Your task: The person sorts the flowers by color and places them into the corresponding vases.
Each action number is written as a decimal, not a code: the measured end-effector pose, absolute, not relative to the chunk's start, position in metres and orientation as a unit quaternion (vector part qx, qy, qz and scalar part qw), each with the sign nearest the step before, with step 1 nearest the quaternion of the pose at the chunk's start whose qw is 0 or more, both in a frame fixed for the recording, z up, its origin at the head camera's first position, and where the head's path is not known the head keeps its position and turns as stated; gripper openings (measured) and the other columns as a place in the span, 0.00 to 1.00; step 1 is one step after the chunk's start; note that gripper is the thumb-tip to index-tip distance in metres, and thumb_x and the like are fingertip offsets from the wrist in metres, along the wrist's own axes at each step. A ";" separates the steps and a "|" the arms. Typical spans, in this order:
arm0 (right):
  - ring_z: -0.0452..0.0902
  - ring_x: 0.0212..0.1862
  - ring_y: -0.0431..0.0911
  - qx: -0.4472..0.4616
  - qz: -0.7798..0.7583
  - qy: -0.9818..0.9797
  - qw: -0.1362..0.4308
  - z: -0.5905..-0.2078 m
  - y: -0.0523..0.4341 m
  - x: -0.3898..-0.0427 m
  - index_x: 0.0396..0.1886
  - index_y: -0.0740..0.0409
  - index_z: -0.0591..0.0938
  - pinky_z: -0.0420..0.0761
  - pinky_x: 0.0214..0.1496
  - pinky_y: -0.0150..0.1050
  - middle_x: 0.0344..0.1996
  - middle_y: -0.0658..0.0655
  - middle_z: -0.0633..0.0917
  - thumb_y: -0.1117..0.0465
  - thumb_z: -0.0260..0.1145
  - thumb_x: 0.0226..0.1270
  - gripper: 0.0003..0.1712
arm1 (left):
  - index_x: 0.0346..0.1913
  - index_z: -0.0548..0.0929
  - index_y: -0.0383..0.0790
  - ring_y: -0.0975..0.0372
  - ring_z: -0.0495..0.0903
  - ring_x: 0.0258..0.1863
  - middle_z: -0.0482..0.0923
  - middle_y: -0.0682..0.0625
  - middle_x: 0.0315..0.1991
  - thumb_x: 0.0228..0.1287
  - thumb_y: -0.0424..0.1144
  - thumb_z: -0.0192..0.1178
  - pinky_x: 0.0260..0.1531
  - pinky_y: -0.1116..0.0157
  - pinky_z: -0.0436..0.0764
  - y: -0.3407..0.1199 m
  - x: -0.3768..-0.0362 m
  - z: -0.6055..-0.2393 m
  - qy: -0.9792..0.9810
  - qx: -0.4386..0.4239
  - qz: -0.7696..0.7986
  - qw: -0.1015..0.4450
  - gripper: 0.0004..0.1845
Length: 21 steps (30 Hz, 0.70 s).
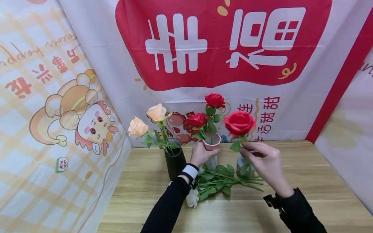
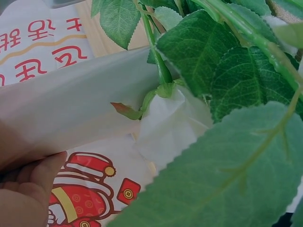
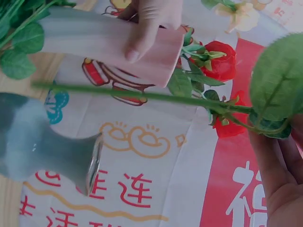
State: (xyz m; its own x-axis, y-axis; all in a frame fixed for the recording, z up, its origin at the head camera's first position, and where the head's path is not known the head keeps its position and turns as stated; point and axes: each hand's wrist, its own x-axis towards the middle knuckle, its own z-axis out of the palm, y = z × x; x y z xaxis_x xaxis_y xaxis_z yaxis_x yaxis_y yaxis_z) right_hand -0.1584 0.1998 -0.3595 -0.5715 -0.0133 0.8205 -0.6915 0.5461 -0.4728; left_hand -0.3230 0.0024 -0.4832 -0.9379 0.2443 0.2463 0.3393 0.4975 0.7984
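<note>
My left hand (image 1: 201,153) grips the upper part of a tall vase (image 1: 212,162), pink at the rim and white lower down. Two red roses (image 1: 215,100) stand in this vase. Between thumb and fingers, my right hand (image 1: 268,161) pinches the stem of another red rose (image 1: 240,123), just under its bloom. In the right wrist view the bare stem (image 3: 156,96) points toward the pink and white vase, outside its rim. A small blue-grey vase (image 3: 52,146) stands below the right hand.
At the left, a black vase (image 1: 175,163) holds two peach roses (image 1: 157,112). Leafy green stems (image 1: 221,181) lie on the wooden table (image 1: 233,213) in front of the middle vase, with a white rose (image 1: 192,197) at their left end. Printed cloths (image 1: 221,74) hang behind and beside the table.
</note>
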 end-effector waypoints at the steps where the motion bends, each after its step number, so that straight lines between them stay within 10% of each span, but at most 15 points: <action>1: 0.83 0.31 0.46 0.212 0.432 -0.781 0.398 -0.356 0.198 -0.157 0.33 0.69 0.86 0.81 0.35 0.28 0.31 0.61 0.86 0.84 0.73 0.45 0.14 | 0.63 0.75 0.40 0.62 0.79 0.50 0.80 0.49 0.54 0.46 0.56 0.77 0.49 0.63 0.78 0.003 -0.323 -0.483 -0.865 -0.169 -0.469 0.052 0.42; 21: 0.81 0.31 0.45 0.099 0.570 -0.728 0.368 -0.333 0.195 -0.189 0.44 0.74 0.80 0.76 0.32 0.27 0.34 0.66 0.85 0.71 0.67 0.66 0.10 | 0.63 0.74 0.40 0.60 0.79 0.51 0.80 0.48 0.54 0.48 0.54 0.77 0.49 0.63 0.78 0.002 -0.324 -0.486 -0.874 -0.170 -0.452 0.058 0.41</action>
